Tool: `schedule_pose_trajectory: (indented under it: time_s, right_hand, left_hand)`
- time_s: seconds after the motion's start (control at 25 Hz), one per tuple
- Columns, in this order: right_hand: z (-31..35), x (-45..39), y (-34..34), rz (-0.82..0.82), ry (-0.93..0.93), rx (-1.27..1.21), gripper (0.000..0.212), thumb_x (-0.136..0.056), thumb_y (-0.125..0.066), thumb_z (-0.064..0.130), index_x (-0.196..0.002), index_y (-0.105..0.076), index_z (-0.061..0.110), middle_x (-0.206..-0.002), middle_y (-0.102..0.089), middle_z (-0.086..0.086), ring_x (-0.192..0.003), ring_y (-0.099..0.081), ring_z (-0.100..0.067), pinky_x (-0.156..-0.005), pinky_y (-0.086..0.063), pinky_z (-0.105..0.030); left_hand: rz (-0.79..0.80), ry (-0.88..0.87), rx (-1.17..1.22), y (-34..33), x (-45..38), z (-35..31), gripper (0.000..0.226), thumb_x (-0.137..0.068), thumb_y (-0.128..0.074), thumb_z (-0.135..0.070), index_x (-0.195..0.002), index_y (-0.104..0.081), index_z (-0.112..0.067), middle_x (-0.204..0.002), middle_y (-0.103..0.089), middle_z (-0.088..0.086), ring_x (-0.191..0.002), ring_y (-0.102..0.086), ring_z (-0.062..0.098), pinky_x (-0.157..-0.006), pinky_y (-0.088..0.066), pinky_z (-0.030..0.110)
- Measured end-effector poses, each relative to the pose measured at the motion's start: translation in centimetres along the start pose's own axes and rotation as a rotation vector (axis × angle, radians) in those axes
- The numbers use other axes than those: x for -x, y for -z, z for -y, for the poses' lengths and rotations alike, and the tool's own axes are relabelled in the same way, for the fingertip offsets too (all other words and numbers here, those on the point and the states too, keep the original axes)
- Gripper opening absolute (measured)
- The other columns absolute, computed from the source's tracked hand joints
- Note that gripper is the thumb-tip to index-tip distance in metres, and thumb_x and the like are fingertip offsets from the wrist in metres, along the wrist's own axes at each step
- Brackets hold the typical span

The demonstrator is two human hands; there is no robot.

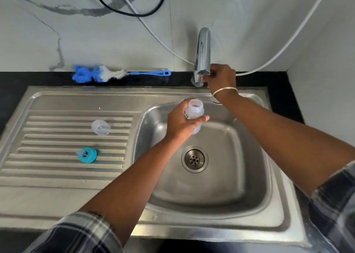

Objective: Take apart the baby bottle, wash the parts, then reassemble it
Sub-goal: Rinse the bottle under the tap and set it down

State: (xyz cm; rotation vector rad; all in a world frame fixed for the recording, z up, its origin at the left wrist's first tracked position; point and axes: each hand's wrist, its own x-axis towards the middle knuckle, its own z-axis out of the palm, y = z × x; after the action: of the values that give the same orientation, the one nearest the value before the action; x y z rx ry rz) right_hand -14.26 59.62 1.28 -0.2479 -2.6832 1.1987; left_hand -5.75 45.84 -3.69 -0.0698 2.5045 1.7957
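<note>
Holding the open bottle body over the sink basin, the left hand is gripping it below the faucet, while the right hand is closing around the tap's base. Disassembly is looking finished: the clear cap and teal ring with nipple are lying apart on the drainboard. No water is visibly running; washing and reassembly are remaining, with the brush lying untouched on the desk.

open basin under tap
</note>
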Motion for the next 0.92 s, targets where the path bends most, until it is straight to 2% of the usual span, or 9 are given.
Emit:
schedule_pose_trajectory:
  time_s: [0.12, 0.24, 0.32, 0.36, 0.44, 0.56, 0.68, 0.8, 0.92]
  right_hand:
    - [1.2, -0.3, 0.7, 0.081, 0.089, 0.118, 0.012, -0.083, -0.067, 0.008, -0.092, -0.074, 0.003, -0.083, -0.071, -0.008, -0.075, -0.062, -0.017, -0.065, -0.034, -0.009]
    - [2.6, -0.1, 1.0, 0.173, 0.125, 0.272, 0.019, -0.088, -0.066, 0.014, -0.101, -0.07, 0.0, -0.104, -0.07, -0.017, -0.097, -0.065, -0.031, -0.08, -0.046, -0.026]
    - [2.4, -0.1, 0.9, 0.123, 0.11, 0.188, 0.003, -0.084, -0.068, 0.016, -0.082, -0.07, 0.014, -0.083, -0.073, -0.008, -0.082, -0.069, -0.015, -0.068, -0.042, -0.015]
    - [2.2, 0.4, 1.0, 0.057, 0.073, 0.096, 0.016, -0.082, -0.068, 0.016, -0.069, -0.063, 0.022, -0.068, -0.068, 0.001, -0.067, -0.065, -0.001, -0.059, -0.037, -0.009]
    - [0.7, 2.4, 0.9, 0.032, 0.016, -0.113, 0.023, -0.082, -0.066, 0.018, -0.061, -0.058, 0.026, -0.056, -0.059, 0.008, -0.053, -0.055, 0.007, -0.053, -0.034, -0.006]
    - [-1.0, 6.9, 0.7, 0.199, 0.049, -0.21, 0.005, -0.085, -0.066, 0.023, -0.083, -0.07, 0.025, -0.079, -0.069, 0.006, -0.07, -0.063, -0.002, -0.065, -0.047, -0.014]
    - [-2.1, 8.0, -0.6, 0.289, 0.074, -0.054, 0.02, -0.089, -0.062, 0.026, -0.103, -0.071, 0.015, -0.095, -0.071, -0.004, -0.081, -0.064, -0.017, -0.073, -0.052, -0.024]
    - [-1.6, 6.9, -1.5, 0.346, -0.04, -0.062, 0.022, -0.094, -0.054, 0.028, -0.099, -0.07, 0.013, -0.09, -0.072, -0.011, -0.077, -0.067, -0.025, -0.073, -0.057, -0.038]
    - [-1.9, 5.2, -2.6, 0.307, -0.325, -0.191, 0.027, -0.093, -0.053, 0.031, -0.079, -0.072, 0.018, -0.084, -0.072, -0.013, -0.074, -0.068, -0.029, -0.072, -0.059, -0.04]
  left_hand:
    - [-0.023, -0.011, -0.031, -0.6, -0.6, -0.6, 0.045, -0.065, -0.09, -0.024, -0.104, -0.067, -0.02, -0.094, -0.07, -0.004, -0.081, -0.062, 0.007, -0.072, -0.046, 0.007]
    - [-0.023, -0.007, -0.031, -0.7, -1.4, -0.6, 0.046, -0.064, -0.09, -0.026, -0.103, -0.067, -0.02, -0.094, -0.071, -0.003, -0.084, -0.064, 0.012, -0.078, -0.051, 0.019]
    - [-0.018, -0.011, -0.023, -0.6, -1.7, -0.4, 0.048, -0.063, -0.089, -0.029, -0.104, -0.067, -0.019, -0.094, -0.071, -0.002, -0.085, -0.065, 0.014, -0.079, -0.052, 0.023]
    - [-0.019, -0.014, -0.023, -0.5, -1.7, -0.3, 0.047, -0.064, -0.09, -0.028, -0.104, -0.067, -0.019, -0.093, -0.07, -0.002, -0.084, -0.064, 0.013, -0.079, -0.052, 0.021]
    - [-0.019, -0.01, -0.013, -0.4, -1.9, 0.3, 0.046, -0.064, -0.09, -0.024, -0.103, -0.067, -0.021, -0.094, -0.07, -0.003, -0.084, -0.063, 0.01, -0.076, -0.05, 0.014]
    - [0.022, -0.023, 0.044, -0.5, -2.1, 0.6, 0.049, -0.061, -0.087, -0.029, -0.105, -0.067, -0.023, -0.099, -0.073, -0.001, -0.093, -0.069, 0.016, -0.083, -0.055, 0.027]
    - [0.092, -0.056, -0.036, -0.3, -2.3, 0.8, 0.043, -0.064, -0.08, -0.019, -0.105, -0.065, -0.019, -0.092, -0.07, -0.003, -0.088, -0.067, 0.016, -0.082, -0.058, 0.034]
    - [0.134, -0.036, -0.046, 0.0, -2.6, 0.5, 0.045, -0.067, -0.083, -0.023, -0.107, -0.063, -0.016, -0.091, -0.07, 0.0, -0.087, -0.068, 0.021, -0.077, -0.057, 0.035]
    - [0.144, -0.126, -0.405, 0.7, -2.5, -0.3, 0.05, -0.082, -0.073, -0.038, -0.126, -0.056, -0.022, -0.11, -0.07, 0.001, -0.099, -0.065, 0.019, -0.083, -0.053, 0.033]
